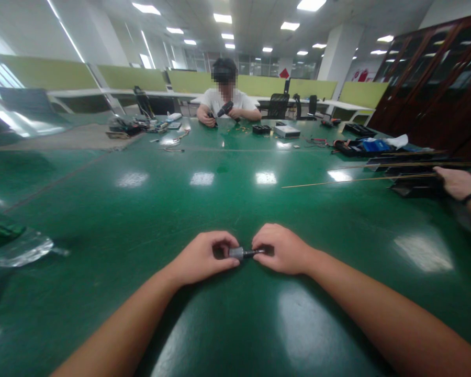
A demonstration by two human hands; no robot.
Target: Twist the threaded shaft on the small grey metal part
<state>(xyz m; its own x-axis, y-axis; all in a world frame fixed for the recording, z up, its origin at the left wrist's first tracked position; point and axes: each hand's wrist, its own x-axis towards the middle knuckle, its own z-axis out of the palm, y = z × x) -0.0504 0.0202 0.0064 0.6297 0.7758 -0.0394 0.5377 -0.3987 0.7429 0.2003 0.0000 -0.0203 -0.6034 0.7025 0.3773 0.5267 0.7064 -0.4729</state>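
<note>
A: Where's the piece?

B: The small grey metal-looking cylinder (236,253) is between the two hands, with a thin dark shaft (249,253) in line with it, pointing right. I can't tell whether they are one part or two, or whether the cylinder touches the counter under it.

A: How is it held?

B: The left hand (206,254) has its grip closed on the cylinder, thumb on the near side and fingers on the far side. The right hand (284,248) has its grip pinched on the far end of the shaft.

A: What could go wrong?

B: The shaft is slim and only fingertips are on it, so a twist could make it slip. If the hands pulled out of line, the shaft might bind or bend. And a dropped round cylinder could roll, because the green glossy counter (220,204) looks smooth.

A: And the pose?

B: Both forearms come in from the lower corners and converge, hands turned inward and facing each other. Whether the wrists rest on the surface, I can't tell.

A: Anything farther out?

B: At the right, another person's hand (457,183) is by long thin yellowish rods (329,181). One rod's tip reaches over the counter, well apart from the cylinder.
</note>
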